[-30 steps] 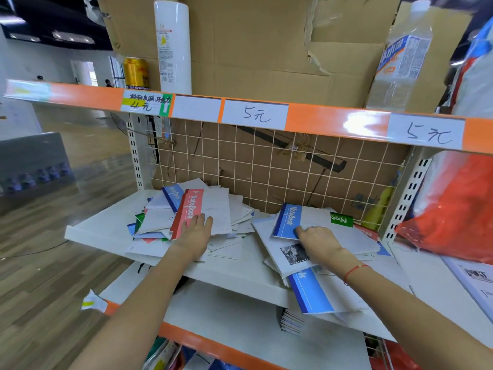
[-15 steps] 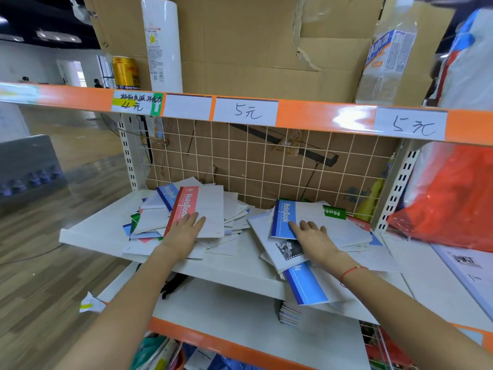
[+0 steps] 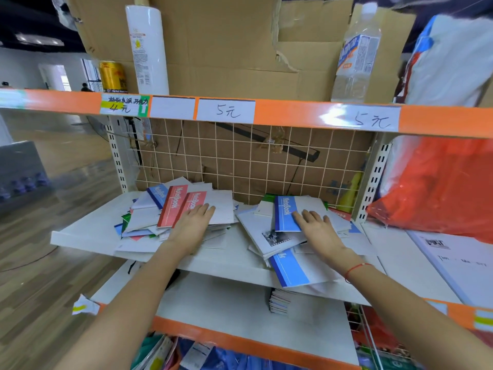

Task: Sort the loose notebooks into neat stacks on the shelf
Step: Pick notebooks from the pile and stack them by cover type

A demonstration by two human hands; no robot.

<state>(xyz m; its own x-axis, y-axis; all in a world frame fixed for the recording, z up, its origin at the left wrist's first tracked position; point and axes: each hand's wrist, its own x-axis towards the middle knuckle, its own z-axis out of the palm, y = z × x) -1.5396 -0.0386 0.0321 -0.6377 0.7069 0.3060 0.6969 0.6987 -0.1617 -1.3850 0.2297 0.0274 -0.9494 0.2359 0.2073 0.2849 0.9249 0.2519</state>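
The left hand point(image 3: 192, 227) lies flat, fingers straight, on the left pile of notebooks point(image 3: 170, 214); the right hand point(image 3: 317, 228) seems flat on the blue notebook point(image 3: 286, 213) topping the right pile, on the white shelf point(image 3: 88, 231).

The white middle shelf point(image 3: 88, 231) carries 2 loose piles of notebooks. The left pile point(image 3: 170, 214) has 2 red-spined notebooks on top, over white, blue and green ones lying at different angles. The right pile point(image 3: 282, 231) has a blue-spined notebook on top, and a larger blue-spined notebook point(image 3: 290, 268) at its bottom hangs over the front edge of the shelf. On the white lower shelf point(image 3: 226, 311), a small neat stack of notebooks point(image 3: 278, 300) lies near the right side. The upper shelf point(image 3: 293, 113) has an orange front edge with handwritten price labels.
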